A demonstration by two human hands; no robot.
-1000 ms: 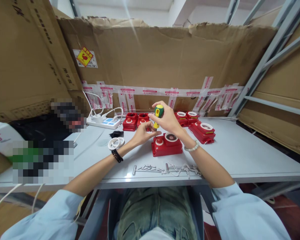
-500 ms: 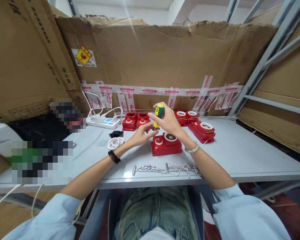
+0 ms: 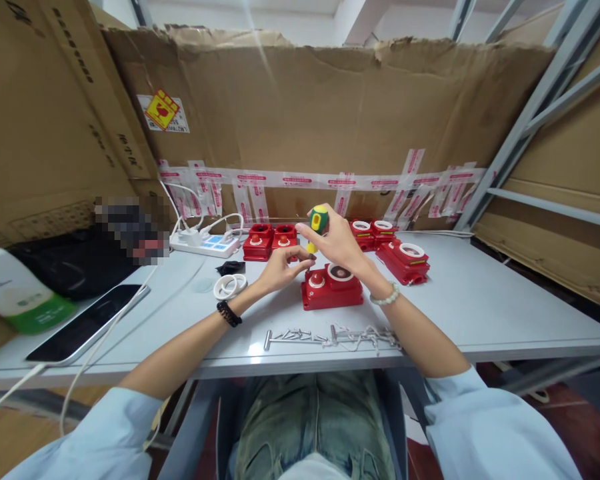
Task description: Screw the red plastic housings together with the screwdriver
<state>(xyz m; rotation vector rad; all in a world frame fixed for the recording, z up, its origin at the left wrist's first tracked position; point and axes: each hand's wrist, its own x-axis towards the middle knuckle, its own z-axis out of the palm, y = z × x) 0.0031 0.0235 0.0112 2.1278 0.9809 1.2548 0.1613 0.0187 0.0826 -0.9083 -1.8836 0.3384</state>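
Wrapped around the yellow-and-green handle of a screwdriver (image 3: 319,220), my right hand (image 3: 337,239) holds it upright, tip down. The fingertips of my left hand (image 3: 283,267) close around the lower shaft; whether a screw is also between them is too small to tell. Just below both hands sits a red alarm-like housing (image 3: 331,297) with a small red dome in a white ring and a larger round opening rimmed in white. The screwdriver's tip is by the back left corner of this housing, partly hidden by my fingers.
Silver T-shaped rods, screws (image 3: 300,335) and white string lie along the front edge. More red housings (image 3: 404,263) stand at the back and right. White rings (image 3: 230,287), a power strip (image 3: 210,245), a phone (image 3: 87,323) and cables are on the left. Cardboard (image 3: 300,113) walls the back.
Both hands and the screwdriver stay almost in place over the red housing. The camera view has shifted slightly, and the phone at the left now shows clearly.
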